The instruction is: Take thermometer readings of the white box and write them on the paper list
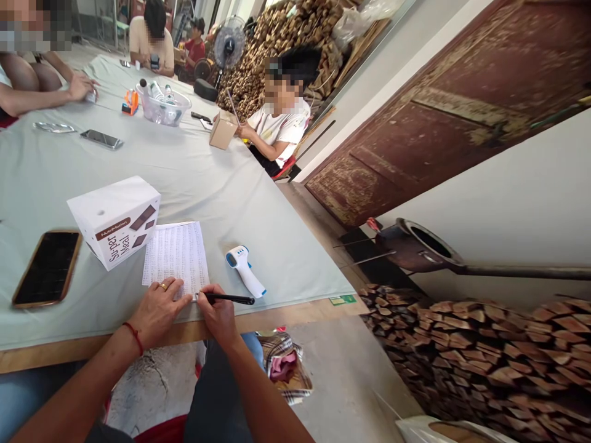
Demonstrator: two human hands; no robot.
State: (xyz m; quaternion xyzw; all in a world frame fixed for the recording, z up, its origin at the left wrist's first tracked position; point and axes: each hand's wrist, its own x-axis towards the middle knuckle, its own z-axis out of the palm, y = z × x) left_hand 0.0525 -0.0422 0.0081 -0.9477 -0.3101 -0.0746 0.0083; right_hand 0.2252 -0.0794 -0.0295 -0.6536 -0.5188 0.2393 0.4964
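My right hand is closed around a black pen, its tip end at the lower right part of a paper sheet. Rows of small marks cover the sheet. Fingers spread, my left hand lies flat over the sheet's lower edge, a ring on one finger and a red cord at the wrist. A white box with "Super Meal" printed on it stands at the sheet's upper left. To the right of the sheet lies a white and blue infrared thermometer.
A smartphone lies left of the box on the cloth-covered table. Farther back are another phone, a plastic basket with bottles and an orange tape dispenser. A person holds a cardboard box. Stacked firewood is at right.
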